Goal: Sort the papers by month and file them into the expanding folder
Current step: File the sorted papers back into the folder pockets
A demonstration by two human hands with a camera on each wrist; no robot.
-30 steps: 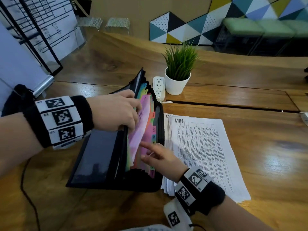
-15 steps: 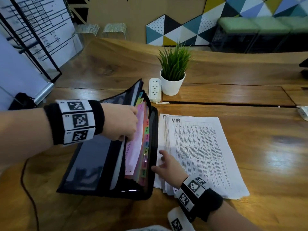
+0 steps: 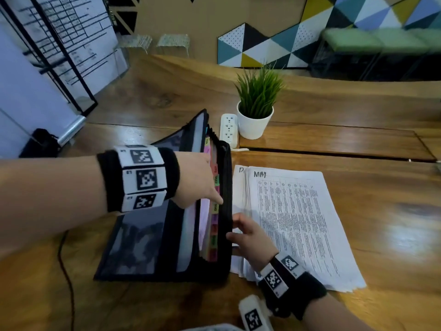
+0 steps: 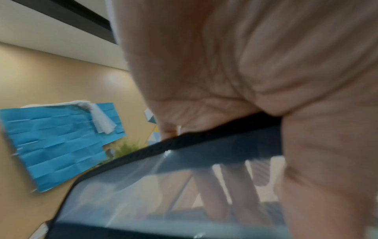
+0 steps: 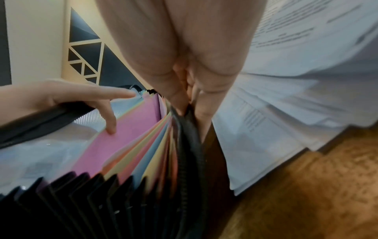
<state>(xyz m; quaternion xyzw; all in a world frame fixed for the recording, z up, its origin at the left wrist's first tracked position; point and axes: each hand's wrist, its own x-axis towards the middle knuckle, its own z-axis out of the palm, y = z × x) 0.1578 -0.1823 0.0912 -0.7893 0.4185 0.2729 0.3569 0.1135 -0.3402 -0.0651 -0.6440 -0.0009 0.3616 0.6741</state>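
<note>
The black expanding folder lies open on the wooden table, its coloured month tabs in a row along the top. My left hand reaches over the clear front cover. Its straight fingers touch the pink divider. My right hand pinches the folder's black zip edge between thumb and fingers. A stack of printed papers lies just right of the folder, and the top sheet is headed MAY.
A potted green plant and a white power strip stand behind the folder. A black cable runs along the table's left side. A seam in the table runs behind the papers, with bare wood to the right.
My right hand left the dividers and took hold of the folder's right edge. My left hand slid further across the cover onto the dividers. The pockets have drawn closer together.
</note>
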